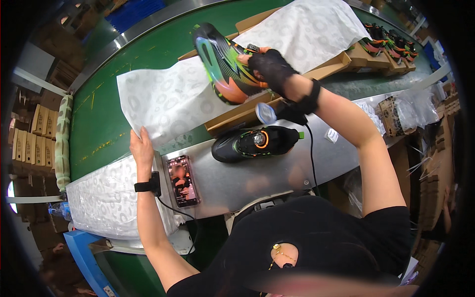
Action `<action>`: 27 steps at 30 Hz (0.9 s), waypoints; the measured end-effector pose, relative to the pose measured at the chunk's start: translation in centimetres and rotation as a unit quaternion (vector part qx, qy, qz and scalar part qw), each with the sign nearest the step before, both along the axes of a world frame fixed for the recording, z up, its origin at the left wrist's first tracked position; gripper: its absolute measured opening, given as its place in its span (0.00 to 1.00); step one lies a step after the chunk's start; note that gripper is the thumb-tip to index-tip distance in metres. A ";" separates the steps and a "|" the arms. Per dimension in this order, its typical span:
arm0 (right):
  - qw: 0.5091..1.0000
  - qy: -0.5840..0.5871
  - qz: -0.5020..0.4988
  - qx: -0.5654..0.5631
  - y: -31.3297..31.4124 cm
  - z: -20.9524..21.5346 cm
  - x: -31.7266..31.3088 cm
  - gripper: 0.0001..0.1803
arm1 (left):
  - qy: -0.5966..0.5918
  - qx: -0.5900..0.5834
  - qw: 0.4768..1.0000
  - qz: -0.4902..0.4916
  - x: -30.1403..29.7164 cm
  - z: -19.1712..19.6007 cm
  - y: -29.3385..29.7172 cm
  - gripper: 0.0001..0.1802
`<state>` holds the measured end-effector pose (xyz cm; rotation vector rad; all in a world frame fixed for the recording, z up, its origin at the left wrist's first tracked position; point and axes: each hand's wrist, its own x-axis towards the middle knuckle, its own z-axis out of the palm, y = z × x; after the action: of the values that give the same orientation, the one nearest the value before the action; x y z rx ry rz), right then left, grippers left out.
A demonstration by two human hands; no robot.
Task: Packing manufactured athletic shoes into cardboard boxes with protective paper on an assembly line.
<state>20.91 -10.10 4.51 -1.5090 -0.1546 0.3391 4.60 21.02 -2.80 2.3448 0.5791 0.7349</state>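
My right hand (269, 69), in a black fingerless glove, grips a black, green and orange sports shoe (225, 67) by its upper. The shoe is tilted, its patterned side toward me, above an open cardboard box (232, 121) lined with white printed tissue paper (166, 94). At the left, my bare left hand (142, 146) pinches the near corner of that paper between thumb and fingers. A second black shoe (255, 143) with an orange-ringed dial lies on the metal ledge in front of the box. Straps with small devices circle both wrists.
A phone (182, 180) lies on the metal ledge, and a stack of printed tissue (111, 198) sits at the left. The green conveyor belt (99, 119) runs behind. More boxes with shoes (388, 47) stand at the far right. Cables hang from both wrists.
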 end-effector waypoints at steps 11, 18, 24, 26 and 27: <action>0.930 -0.087 0.332 -0.132 5.0 -9.1 1.5 0.17 | 0.050 -0.145 0.921 -0.357 11.6 1.8 -12.0 0.31; 0.822 -0.389 0.176 -0.376 -8.2 -3.9 -0.7 0.23 | 0.167 -0.040 0.900 -0.402 15.6 -1.5 -12.3 0.29; 0.836 -0.453 0.096 -0.296 -12.9 -3.0 -3.7 0.15 | 0.427 0.323 0.766 -0.356 15.9 -2.8 -15.0 0.29; 0.833 -0.464 0.136 -0.270 -14.1 -3.4 -4.6 0.16 | 0.460 0.330 0.751 -0.339 15.7 -2.9 -15.2 0.29; 0.830 -0.460 0.178 -0.260 -14.4 -4.0 -5.1 0.16 | 0.355 0.300 0.816 -0.345 15.2 -3.0 -14.8 0.28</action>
<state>15.78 -24.53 0.47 -2.0897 -1.2069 -0.1060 19.76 6.26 -5.84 3.0988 -0.3219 -0.3993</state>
